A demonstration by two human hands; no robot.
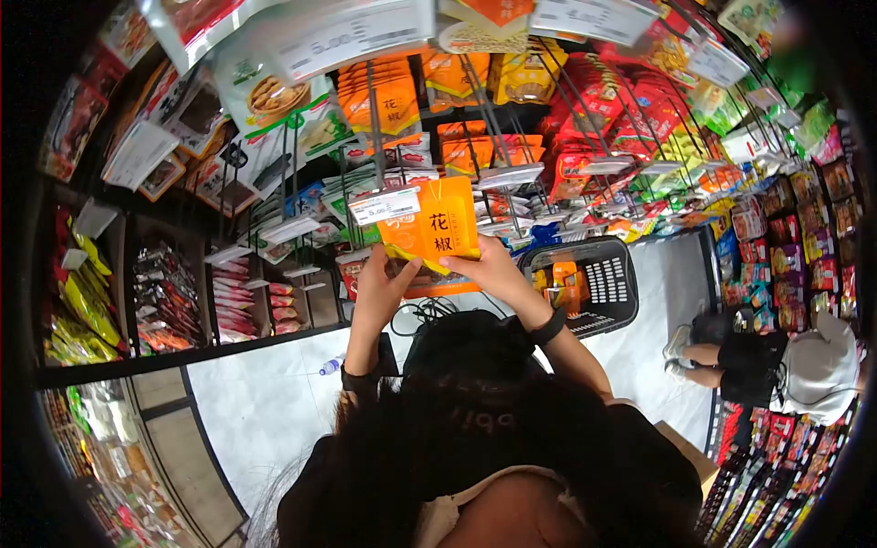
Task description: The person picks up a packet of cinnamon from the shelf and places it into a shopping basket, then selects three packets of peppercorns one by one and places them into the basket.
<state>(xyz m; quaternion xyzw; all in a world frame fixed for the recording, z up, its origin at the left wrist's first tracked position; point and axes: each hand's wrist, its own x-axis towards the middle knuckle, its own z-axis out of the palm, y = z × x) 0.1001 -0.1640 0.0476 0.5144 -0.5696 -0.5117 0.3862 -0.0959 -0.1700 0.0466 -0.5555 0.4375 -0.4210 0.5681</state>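
Observation:
Both of my hands are on an orange packet of Sichuan peppercorns (416, 239), held upright in front of a hanging rack. My left hand (385, 281) grips its lower left edge, thumb across the front. On the lower right, my right hand (491, 268) pinches it with the thumb on the front face. A white price tag (384, 206) on a rack hook overlaps the packet's upper left corner. Similar orange packets (379, 99) hang on hooks just beyond.
A black shopping basket (607, 283) with orange packets inside is to my right. Red packets (594, 96) hang at the upper right. Bins of small snack packs (164, 292) line the left. Another person (804, 365) stands in the right aisle. A bottle (330, 366) lies on the floor.

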